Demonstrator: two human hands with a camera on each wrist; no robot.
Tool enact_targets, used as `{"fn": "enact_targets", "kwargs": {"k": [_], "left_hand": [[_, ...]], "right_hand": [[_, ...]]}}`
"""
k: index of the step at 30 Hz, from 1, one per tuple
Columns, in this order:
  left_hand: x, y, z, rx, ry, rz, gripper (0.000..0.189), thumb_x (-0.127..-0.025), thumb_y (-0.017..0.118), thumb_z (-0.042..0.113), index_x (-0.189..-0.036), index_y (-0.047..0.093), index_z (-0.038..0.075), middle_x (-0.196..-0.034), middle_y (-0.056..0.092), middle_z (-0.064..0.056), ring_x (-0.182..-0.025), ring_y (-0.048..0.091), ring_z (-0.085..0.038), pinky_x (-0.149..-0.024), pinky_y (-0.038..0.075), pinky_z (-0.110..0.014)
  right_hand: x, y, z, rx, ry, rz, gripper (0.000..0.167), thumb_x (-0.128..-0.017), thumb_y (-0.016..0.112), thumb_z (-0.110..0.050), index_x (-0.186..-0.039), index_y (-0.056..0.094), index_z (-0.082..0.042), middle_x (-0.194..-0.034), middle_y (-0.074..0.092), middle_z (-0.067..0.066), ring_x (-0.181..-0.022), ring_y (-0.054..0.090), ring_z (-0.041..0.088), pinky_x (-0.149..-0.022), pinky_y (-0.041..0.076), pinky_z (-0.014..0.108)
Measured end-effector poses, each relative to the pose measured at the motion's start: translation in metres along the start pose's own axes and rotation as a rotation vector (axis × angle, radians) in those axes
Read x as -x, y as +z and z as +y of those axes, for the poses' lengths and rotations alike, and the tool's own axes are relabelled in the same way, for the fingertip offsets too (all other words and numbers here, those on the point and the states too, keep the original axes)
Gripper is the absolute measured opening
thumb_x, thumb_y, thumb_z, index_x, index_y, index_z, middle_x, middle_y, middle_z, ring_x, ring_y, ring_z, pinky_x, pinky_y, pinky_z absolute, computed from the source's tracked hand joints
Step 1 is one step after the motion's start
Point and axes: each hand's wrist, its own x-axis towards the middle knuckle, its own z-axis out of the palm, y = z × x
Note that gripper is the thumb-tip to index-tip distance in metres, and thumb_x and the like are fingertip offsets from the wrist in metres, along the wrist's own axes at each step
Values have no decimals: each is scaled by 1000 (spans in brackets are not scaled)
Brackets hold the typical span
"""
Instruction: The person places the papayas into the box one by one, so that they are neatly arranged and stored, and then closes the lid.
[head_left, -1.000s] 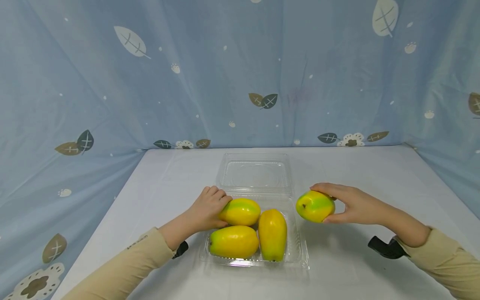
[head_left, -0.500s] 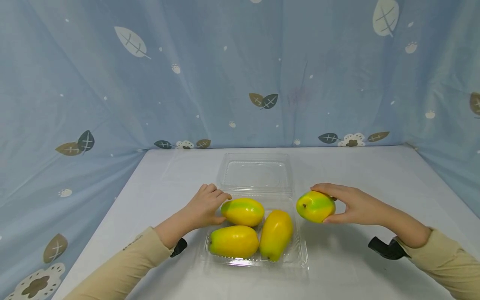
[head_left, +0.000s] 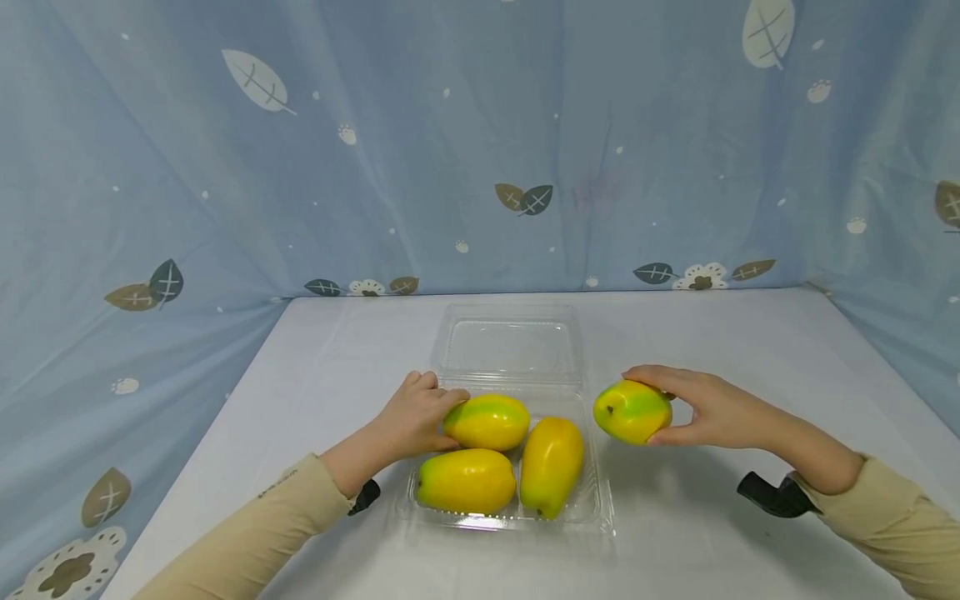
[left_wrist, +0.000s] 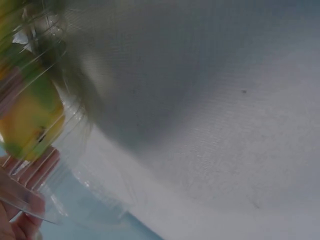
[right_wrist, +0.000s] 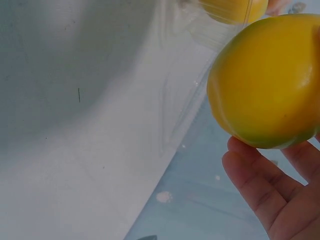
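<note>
In the head view, a clear plastic clamshell box (head_left: 592,500) holds three yellow-green mangoes. The rear mango (head_left: 487,422) lies crosswise, and my left hand (head_left: 416,417) grips its left end, fingertips on top and thumb below. Seen through the box's clear wall in the left wrist view is a mango (left_wrist: 37,112) with fingers close by. A front mango (head_left: 467,482) lies crosswise too, and the right mango (head_left: 552,467) points toward me, slightly slanted. Right of the box, my right hand (head_left: 720,410) grips another mango (head_left: 632,412) between thumb and fingers, raised over the table.
The box's clear lid (head_left: 510,342) lies folded back behind it. A white cloth covers the table (head_left: 712,533). Blue leaf-print curtain (head_left: 420,150) hangs at the back and both sides. Black wrist straps (head_left: 776,496) sit at the sleeves.
The rear mango has shifted a little right, and the right mango in the box has tilted. My left hand eased off the rear mango, then came back onto it. The right hand has hardly moved.
</note>
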Motion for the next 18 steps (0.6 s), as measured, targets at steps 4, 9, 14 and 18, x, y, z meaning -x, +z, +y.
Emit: {"fn": "enact_targets", "kwargs": {"k": [4,9,14,18], "left_hand": [[0,-3,-1,32,-24,-32,59,-64,78,48,-108,65,11,-93,70,1,-67,30,-14,-61,16,-27],[1,-8,-4,69,-40,-45,56,-65,78,46,-106,65,10,-93,68,0,-74,37,-14,-64,22,-27],[3,-14,-8,104,-76,-66,56,-66,77,43,-107,63,8,-99,68,-1,-74,39,-14,-65,26,-26],[6,-18,-12,166,-133,-88,56,-66,77,41,-109,63,10,-100,67,0,-74,40,-13,-67,29,-27]], "right_hand": [[0,0,1,1,3,0,69,-74,72,-44,-131,47,-13,-126,56,2,-107,56,19,-82,50,42],[-1,1,2,1,-5,1,69,-74,72,-43,-131,47,-14,-127,55,2,-107,55,19,-83,50,41],[-1,2,1,0,-6,2,69,-74,72,-43,-131,47,-16,-126,56,1,-107,56,18,-82,51,41],[-1,2,1,1,-8,2,69,-74,72,-43,-131,47,-14,-126,56,1,-107,55,18,-82,51,40]]}}
